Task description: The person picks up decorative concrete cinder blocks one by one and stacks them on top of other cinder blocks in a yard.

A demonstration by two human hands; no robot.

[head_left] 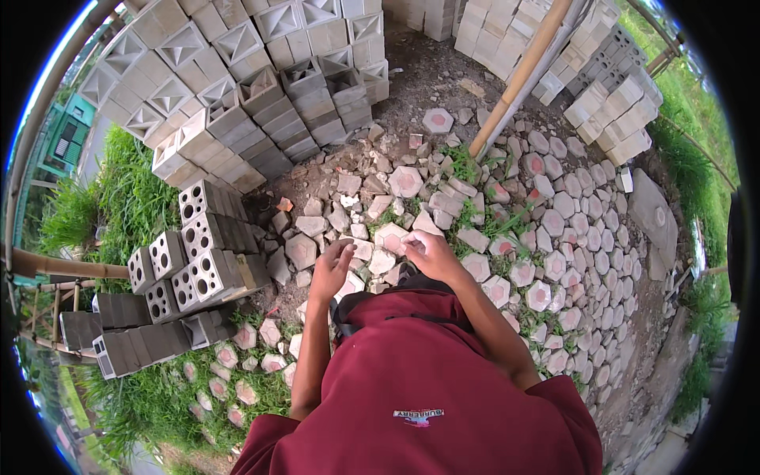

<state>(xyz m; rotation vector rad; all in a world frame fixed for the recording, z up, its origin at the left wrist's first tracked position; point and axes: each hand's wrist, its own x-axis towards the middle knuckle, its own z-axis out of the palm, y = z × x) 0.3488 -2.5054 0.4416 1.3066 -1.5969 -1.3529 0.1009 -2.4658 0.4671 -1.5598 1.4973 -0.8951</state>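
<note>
My left hand (332, 269) is held over the stone-paved ground in front of my body, its fingers loosely bent and apart, holding nothing visible. To its right, my right hand (431, 255) has its fingers curled in and the thumb close to the index finger; anything between them is too small to make out. Below the hands lie pale hexagonal paving stones, among them one with a faint pinkish centre (389, 237). Another hexagonal paver (301, 251) lies beside my left hand. The two hands are apart from each other.
Hollow grey blocks (206, 277) with round holes are stacked at left. Pale ventilation blocks (269, 87) form a tall stack behind, with more blocks (621, 111) at far right. A bamboo pole (522, 75) slants up from the rubble. Pavers (554, 222) with reddish centres spread right.
</note>
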